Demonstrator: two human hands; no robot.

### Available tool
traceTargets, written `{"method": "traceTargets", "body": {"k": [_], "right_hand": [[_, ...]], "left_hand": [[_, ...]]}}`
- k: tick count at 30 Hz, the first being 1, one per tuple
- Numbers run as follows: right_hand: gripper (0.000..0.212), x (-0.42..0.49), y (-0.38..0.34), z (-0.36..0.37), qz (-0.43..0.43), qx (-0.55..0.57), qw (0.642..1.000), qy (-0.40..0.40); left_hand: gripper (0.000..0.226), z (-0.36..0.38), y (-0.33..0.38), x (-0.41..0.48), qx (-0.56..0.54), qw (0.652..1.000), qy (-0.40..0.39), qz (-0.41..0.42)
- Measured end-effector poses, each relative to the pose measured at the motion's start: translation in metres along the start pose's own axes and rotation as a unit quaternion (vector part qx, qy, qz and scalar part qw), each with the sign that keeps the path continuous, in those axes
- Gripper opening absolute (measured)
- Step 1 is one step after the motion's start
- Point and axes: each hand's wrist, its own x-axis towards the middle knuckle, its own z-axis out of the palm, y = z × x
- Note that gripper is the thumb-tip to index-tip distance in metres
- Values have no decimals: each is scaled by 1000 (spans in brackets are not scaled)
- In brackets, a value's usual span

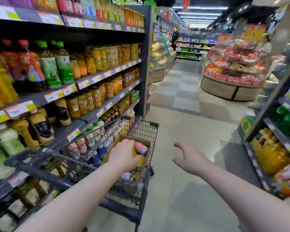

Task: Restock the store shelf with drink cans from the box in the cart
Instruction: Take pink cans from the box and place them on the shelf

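Left hand is reaching down into the cardboard box in my cart, fingers curling over a pink drink can lying on its side; whether I am truly gripping it I cannot tell. More cans are lying below it in the box. Right hand is hovering wide open over the tiled floor, beside the cart. Stocked shelves are running along my left.

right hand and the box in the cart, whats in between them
In the head view, only the cart's wire side wall and bare floor lie between the open right hand and the cardboard box. The left hand is inside the box.
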Motion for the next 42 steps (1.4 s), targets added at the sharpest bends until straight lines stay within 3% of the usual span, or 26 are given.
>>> {"method": "traceTargets", "body": {"k": [5,14,20,25,36,42], "right_hand": [[55,82,3,-17,-6,-57,998,-15],[53,224,-33,18,-97,-93,987,-88],[47,340,-53,78,-172,-82,972,-139],[29,428,-45,139,-219,-78,945,-228],[47,550,20,227,-190,-149,909,-339],[50,575,24,286,-104,-106,920,-362]], "left_hand": [[40,19,-12,73,-18,1000,-15,-16],[53,49,-70,144,-15,992,-35,-122],[42,74,-97,185,9,977,-6,-214],[43,108,-121,214,30,943,-54,-327],[52,232,-122,255,-34,869,-181,-458],[65,289,-131,243,-134,820,-168,-531]]}}
